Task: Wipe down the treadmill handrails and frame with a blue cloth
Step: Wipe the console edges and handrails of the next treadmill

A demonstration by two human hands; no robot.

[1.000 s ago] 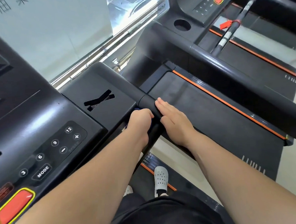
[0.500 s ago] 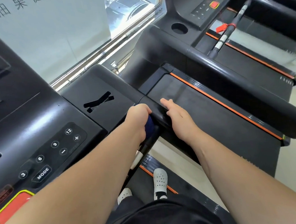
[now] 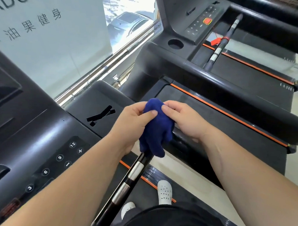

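Observation:
A dark blue cloth hangs bunched in front of me, above the treadmill's right handrail. My left hand pinches its upper left part, thumb lying across the fabric. My right hand pinches the upper right edge. The cloth's lower end droops over the top of a thin black grip bar with silver bands. The black treadmill console with its numbered buttons lies to my left.
A second treadmill stands close on the right, with an orange-edged belt and its own console. A window rail and glass run behind. My white shoes stand on the belt below.
Both hands have lifted off the handrail. The cloth, earlier hidden under my left hand, is now raised and held between both hands. The view has tilted upward.

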